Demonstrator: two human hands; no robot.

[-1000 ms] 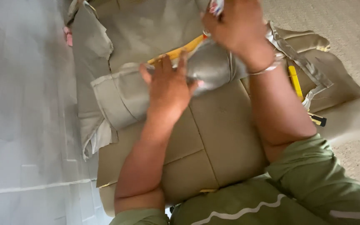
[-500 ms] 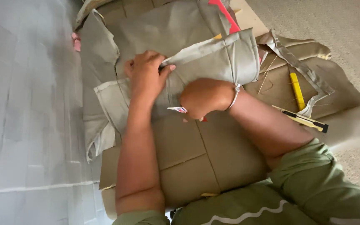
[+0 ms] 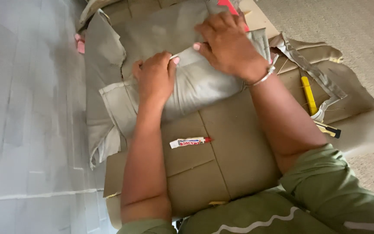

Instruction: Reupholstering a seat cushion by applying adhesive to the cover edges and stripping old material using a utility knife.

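Note:
A folded flap of grey-beige fabric [image 3: 204, 84] lies across a tan stitched cushion cover [image 3: 226, 147]. My left hand [image 3: 154, 80] presses down on the flap's left part, fingers curled at its upper edge. On the flap's upper right rests my right hand [image 3: 228, 45], fingers spread flat, a thin bracelet at the wrist. A small white glue tube with a red cap [image 3: 190, 141] lies loose on the cushion cover between my forearms.
A yellow utility knife [image 3: 309, 95] and a dark-tipped yellow tool [image 3: 329, 129] lie on the fabric scraps at right. Loose fabric strips [image 3: 308, 67] curl beside them. Grey tiled floor [image 3: 27, 130] is at left, beige carpet [image 3: 351, 26] at right.
My right hand let go of the glue tube, which now lies on the cushion cover, and moved up onto the flap. Both hands now press the folded fabric flat.

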